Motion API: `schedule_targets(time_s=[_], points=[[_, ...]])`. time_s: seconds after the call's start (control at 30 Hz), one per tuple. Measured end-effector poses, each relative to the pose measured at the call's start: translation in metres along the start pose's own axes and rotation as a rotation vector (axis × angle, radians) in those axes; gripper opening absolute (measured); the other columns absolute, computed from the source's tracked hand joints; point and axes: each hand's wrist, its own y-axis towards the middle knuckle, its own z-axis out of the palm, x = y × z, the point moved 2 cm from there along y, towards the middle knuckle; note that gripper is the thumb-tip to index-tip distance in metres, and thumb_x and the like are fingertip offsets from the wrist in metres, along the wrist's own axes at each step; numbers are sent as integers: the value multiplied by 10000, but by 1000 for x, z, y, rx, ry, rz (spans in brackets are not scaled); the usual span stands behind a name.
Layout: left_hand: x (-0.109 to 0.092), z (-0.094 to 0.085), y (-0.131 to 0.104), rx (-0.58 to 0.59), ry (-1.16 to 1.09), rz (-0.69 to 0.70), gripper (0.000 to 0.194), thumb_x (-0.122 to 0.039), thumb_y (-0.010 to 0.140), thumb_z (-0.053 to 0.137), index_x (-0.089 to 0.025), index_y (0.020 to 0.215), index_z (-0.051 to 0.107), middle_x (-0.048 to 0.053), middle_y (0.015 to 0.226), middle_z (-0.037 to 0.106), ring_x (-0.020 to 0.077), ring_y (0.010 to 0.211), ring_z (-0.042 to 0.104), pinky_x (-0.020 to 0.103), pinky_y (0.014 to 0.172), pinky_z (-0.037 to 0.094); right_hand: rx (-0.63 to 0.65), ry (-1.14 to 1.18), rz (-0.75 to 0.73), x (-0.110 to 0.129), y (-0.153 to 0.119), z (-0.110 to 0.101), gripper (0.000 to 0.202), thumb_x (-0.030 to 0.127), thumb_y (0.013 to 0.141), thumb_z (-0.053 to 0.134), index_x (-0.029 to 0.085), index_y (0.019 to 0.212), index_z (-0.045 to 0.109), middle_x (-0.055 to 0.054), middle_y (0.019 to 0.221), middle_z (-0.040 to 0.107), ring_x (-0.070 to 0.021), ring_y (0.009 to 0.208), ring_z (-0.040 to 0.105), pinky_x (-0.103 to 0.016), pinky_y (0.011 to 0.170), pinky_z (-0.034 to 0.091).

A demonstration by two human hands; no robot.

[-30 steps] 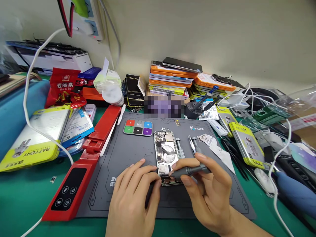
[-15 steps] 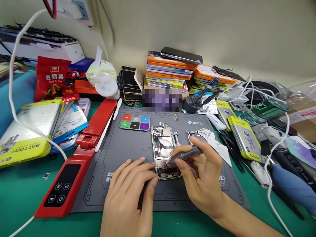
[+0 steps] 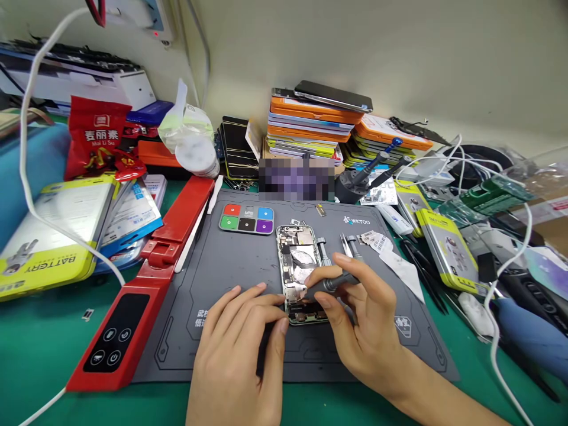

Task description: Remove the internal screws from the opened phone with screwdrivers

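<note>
Partly hidden: phone (image 3: 298,266) lower end, behind right hand (image 3: 359,331) and screwdriver (image 3: 331,285).

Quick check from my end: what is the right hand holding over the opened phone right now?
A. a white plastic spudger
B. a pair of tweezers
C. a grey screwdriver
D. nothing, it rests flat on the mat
C. The right hand grips a grey screwdriver with its tip down on the lower part of the opened phone, while the left hand steadies the phone's lower left edge on the grey mat.

Left hand (image 3: 242,349) lies flat, fingers spread; right hand (image 3: 361,325) is pinched (thumb against forefinger).
</note>
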Motion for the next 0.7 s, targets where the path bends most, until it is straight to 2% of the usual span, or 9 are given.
schedule_targets(time_s=[0.2,0.3,0.4,0.57,0.7], points=[[2,1,0,-22,-15,2,155,-129,1023,539,-257,1076,608,-98,1202,702,56,1344,529,280,1272,286,18,-22,-29,0,1,-1,712,-64,1012,489,220,1629,276,-105,1211,593,-124,1019,632,-274,889,604],[8,0,0,-5,27,82,176,-121,997,578,-252,1110,610,-90,1219,699,65,1334,531,268,1264,284,60,-66,-104,2,5,-1,661,-34,1009,550,212,1592,361,-101,1202,615,-158,1120,635,-277,921,588],[10,0,0,25,61,161,223,-115,975,608,-247,1155,613,-76,1245,693,70,1331,532,256,1255,284,92,-75,-157,6,8,-2,659,-5,1005,606,230,1584,398,-79,1191,622,-153,1124,619,-262,933,560],[4,1,0,-8,-6,18,164,-137,1026,541,-258,1113,610,-89,1218,695,72,1328,538,295,1257,301,122,1,-88,10,7,-5,712,-23,1003,392,219,1664,293,-104,1411,539,-159,1313,572,-312,1086,532],[5,1,0,-1,-4,39,177,-127,1016,549,-251,1127,607,-84,1224,693,68,1335,532,286,1257,297,116,2,-163,10,7,-7,790,-73,955,413,218,1679,290,-93,1448,513,-189,1387,524,-357,1152,502]])
